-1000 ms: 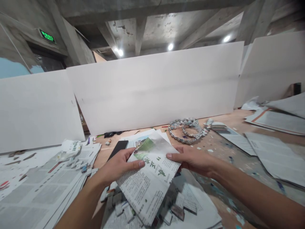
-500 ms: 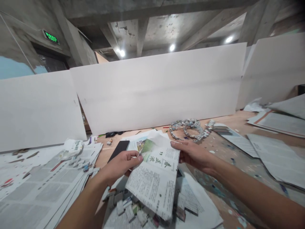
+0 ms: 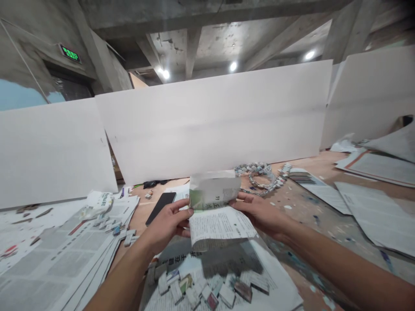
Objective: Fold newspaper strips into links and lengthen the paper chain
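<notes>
Between my two hands hangs a piece of newspaper, creased across its middle, with a green picture and printed characters on it. My left hand pinches its left edge, thumb on top. On the right edge, my right hand grips it, with some fingers hidden behind the paper. Below it, a zigzag chain of folded paper pieces lies on flat newspaper sheets. A black phone rests just beyond my left hand.
Coiled folded-paper chains lie at the back of the table. Newspaper stacks and a crumpled white bag are on the left. Loose paper sheets cover the right. White boards stand along the back edge.
The newspaper piece has turned from slanted to nearly level and lifted away from the chain below. More of that chain shows now. Both hands keep their hold.
</notes>
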A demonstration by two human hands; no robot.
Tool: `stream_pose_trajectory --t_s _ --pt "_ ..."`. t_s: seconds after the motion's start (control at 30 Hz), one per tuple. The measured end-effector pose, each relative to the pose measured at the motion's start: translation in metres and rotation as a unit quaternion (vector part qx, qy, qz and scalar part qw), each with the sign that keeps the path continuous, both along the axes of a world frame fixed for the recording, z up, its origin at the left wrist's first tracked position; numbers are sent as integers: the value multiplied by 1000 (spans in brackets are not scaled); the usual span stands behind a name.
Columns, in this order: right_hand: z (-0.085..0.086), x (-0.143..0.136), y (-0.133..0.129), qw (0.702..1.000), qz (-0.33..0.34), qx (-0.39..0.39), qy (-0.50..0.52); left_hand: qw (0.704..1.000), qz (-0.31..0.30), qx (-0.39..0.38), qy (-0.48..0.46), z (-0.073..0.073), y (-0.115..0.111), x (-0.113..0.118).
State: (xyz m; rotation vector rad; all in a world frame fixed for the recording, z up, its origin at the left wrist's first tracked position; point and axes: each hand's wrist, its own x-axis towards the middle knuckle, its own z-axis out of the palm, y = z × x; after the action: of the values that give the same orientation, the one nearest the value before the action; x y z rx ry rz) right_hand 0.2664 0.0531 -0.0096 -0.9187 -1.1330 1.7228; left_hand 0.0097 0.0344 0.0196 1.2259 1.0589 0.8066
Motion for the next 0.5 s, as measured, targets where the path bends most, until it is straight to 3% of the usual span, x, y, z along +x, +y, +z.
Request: stream_pose_trajectory --t_s 0.17,0.27,0.4,0.5 --pt "3 0 -2 999 -23 6 -41 1000 3 1 -24 2 1 -1" --pt "6 2 -3 983 -39 105 -144 1000 -1 8 -25 0 3 -2" --pt "8 4 -4 894 -52 343 -282 999 -8 46 -25 -5 4 -1" --pt "10 3 -7 857 -12 416 -304 996 17 78 31 -6 2 3"
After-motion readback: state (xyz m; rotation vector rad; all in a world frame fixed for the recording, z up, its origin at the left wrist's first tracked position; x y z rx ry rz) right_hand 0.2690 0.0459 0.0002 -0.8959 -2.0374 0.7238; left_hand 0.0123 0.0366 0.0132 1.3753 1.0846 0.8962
